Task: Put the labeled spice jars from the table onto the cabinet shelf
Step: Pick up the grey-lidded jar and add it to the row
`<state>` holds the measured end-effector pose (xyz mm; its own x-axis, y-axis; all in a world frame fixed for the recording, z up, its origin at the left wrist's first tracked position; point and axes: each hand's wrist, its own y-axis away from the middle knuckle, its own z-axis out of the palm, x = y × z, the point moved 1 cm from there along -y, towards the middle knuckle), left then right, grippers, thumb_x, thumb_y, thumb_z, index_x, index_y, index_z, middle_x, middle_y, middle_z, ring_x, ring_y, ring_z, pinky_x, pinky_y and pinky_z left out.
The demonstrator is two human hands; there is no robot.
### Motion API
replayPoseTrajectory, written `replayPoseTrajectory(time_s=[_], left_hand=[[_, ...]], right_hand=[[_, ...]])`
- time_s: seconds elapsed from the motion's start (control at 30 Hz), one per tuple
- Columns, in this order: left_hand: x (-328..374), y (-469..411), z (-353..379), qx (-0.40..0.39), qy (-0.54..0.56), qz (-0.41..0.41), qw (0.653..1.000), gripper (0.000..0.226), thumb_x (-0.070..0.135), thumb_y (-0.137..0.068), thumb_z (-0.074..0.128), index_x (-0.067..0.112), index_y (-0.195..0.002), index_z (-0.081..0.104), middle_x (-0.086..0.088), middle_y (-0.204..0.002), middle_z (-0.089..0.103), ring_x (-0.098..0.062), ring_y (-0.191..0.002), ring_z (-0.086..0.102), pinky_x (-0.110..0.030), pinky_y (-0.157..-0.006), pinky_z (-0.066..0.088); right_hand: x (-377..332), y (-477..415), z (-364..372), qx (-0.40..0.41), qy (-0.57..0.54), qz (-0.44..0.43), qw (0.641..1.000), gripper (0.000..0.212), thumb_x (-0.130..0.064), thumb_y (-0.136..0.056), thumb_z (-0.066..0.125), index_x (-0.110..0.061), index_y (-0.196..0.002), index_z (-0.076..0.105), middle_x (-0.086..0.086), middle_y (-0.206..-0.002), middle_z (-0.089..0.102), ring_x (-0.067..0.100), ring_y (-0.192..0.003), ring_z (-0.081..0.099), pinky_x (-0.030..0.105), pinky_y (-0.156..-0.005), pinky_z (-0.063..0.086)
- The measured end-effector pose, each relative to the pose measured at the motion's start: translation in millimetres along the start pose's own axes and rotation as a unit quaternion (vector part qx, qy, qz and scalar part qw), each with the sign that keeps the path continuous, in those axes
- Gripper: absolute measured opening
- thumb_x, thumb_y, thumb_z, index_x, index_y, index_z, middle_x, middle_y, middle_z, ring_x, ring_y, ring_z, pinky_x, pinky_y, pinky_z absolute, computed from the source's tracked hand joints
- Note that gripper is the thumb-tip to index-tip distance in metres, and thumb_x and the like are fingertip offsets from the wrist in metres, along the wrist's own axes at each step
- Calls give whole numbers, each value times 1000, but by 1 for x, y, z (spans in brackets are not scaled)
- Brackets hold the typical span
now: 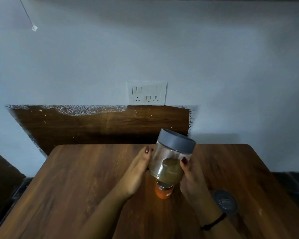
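A clear glass jar (169, 159) with a grey lid and brown powder is held tilted above the wooden table (76, 187). My right hand (192, 180) grips its right side, thumb on the glass. My left hand (136, 171) lies against its left side with fingers straight. Under the raised jar stands a small jar of orange-red spice (163, 192) on the table. A third jar with a grey lid (225, 201) stands to the right, partly hidden by my right wrist. No cabinet shelf is in view.
The table's far edge meets a pale wall with a brown wooden panel (102, 125) and a white switch and socket plate (147, 93). Dark furniture flanks the table at the left (2, 178) and right (293, 183).
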<state>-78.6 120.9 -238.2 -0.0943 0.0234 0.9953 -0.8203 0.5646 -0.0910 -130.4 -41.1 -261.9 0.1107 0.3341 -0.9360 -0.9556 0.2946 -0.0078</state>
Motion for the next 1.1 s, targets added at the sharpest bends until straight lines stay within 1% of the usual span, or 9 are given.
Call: replayPoseTrajectory(time_s=[0.1, 0.2, 0.27, 0.37, 0.6, 0.73, 0.83, 0.97, 1.1], left_hand=[[-3, -8, -3, 34, -12, -39, 999, 55, 54, -102, 20, 28, -127, 60, -1, -122, 67, -11, -107, 67, -31, -88, 56], [-21, -14, -15, 16, 55, -62, 996, 41, 63, -94, 43, 35, -100, 73, -13, -131, 62, -7, -97, 69, -32, -89, 55], [-13, -23, -11, 12, 59, -85, 995, 56, 82, -75, 50, 45, -111, 70, -4, -141, 56, -11, -118, 62, -38, -105, 48], [20, -32, 6, 1, 98, -56, 994, 76, 72, -88, 31, 25, -145, 46, -1, -141, 58, -12, -129, 55, -29, -103, 49], [59, -43, 3, 37, 161, 42, 985, 71, 61, -90, 32, 15, -141, 49, -9, -137, 61, -23, -129, 56, -41, -108, 45], [69, -48, 6, 51, 189, 62, 979, 70, 63, -84, 45, 16, -136, 54, -10, -132, 64, -23, -124, 60, -33, -96, 53], [73, -48, 7, 82, 149, 77, 982, 51, 57, -94, 42, 19, -120, 66, -9, -121, 70, -22, -116, 65, -31, -89, 56], [73, -48, 7, 133, 103, 83, 982, 60, 62, -93, 41, 15, -121, 65, -13, -119, 68, -28, -115, 64, -54, -101, 49], [76, -45, 13, 162, 90, 126, 975, 46, 48, -100, 44, 10, -118, 63, -9, -110, 70, -24, -106, 68, -37, -90, 56]], right_hand=[[-1, -3, -1, 33, -41, 19, 998, 92, -79, -41, 80, -22, -112, 64, 6, -110, 73, 28, -107, 68, 46, -86, 56], [-8, -9, 6, 38, -49, -10, 998, 96, -79, -56, 74, -17, -128, 57, 14, -128, 63, 34, -120, 60, 55, -98, 48], [-20, -13, 18, 46, -73, -45, 995, 95, -74, -62, 74, -14, -132, 53, 16, -132, 59, 34, -121, 59, 55, -99, 48], [-39, -20, 36, 41, -86, -75, 993, 95, -72, -68, 71, -7, -134, 49, 20, -132, 59, 36, -123, 58, 53, -100, 48], [-75, -35, 57, 46, -35, -154, 986, 56, -72, -71, 66, -27, -103, 70, 7, -107, 72, 27, -103, 69, 40, -83, 59], [-87, -39, 61, 88, -21, -185, 979, 25, -48, -85, 57, -29, -84, 73, -1, -88, 72, 20, -88, 69, 45, -82, 56], [-89, -38, 59, 140, 12, -205, 969, 13, -25, -96, 56, -21, -92, 68, -2, -89, 70, 17, -86, 67, 51, -87, 54], [-90, -34, 59, 155, 69, -261, 950, 9, -26, -95, 58, -30, -101, 63, -10, -96, 69, 15, -94, 67, 40, -84, 57], [-92, -26, 67, 113, 104, -294, 943, 48, -45, -84, 65, -22, -125, 52, -13, -111, 65, 7, -103, 65, 19, -79, 54]])
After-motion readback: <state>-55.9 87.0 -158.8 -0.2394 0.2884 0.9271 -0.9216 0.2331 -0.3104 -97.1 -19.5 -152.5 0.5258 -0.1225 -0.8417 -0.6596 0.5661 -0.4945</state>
